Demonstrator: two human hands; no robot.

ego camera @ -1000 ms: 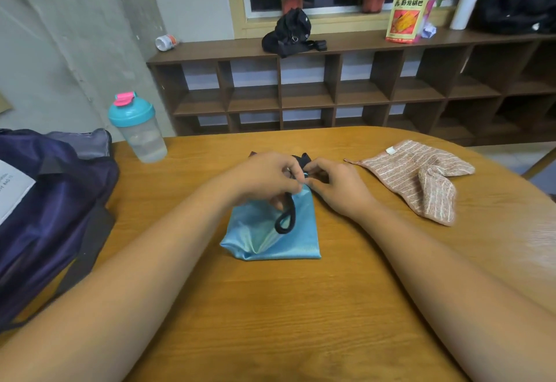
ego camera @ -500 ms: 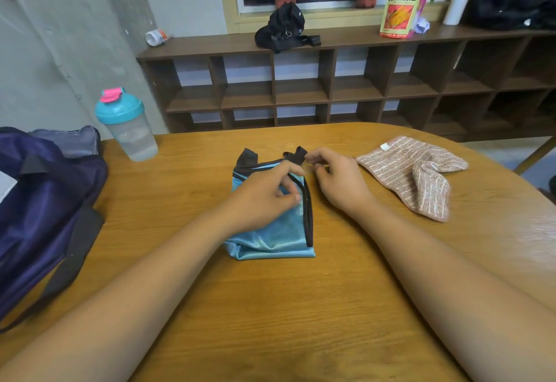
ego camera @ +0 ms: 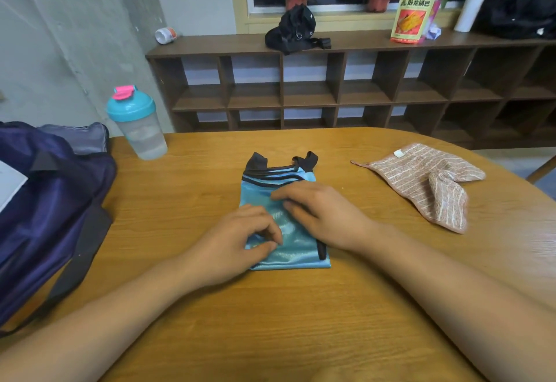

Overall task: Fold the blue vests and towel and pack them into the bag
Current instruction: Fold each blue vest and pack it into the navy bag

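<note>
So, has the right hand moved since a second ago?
Yes. The right hand has drawn back toward the person, from level with the towel to the middle of the blue vest.

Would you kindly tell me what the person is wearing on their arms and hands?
Nothing is worn: the left hand and right hand are bare, without gloves, rings or a watch, and no sleeve shows on the left forearm or right forearm.
</note>
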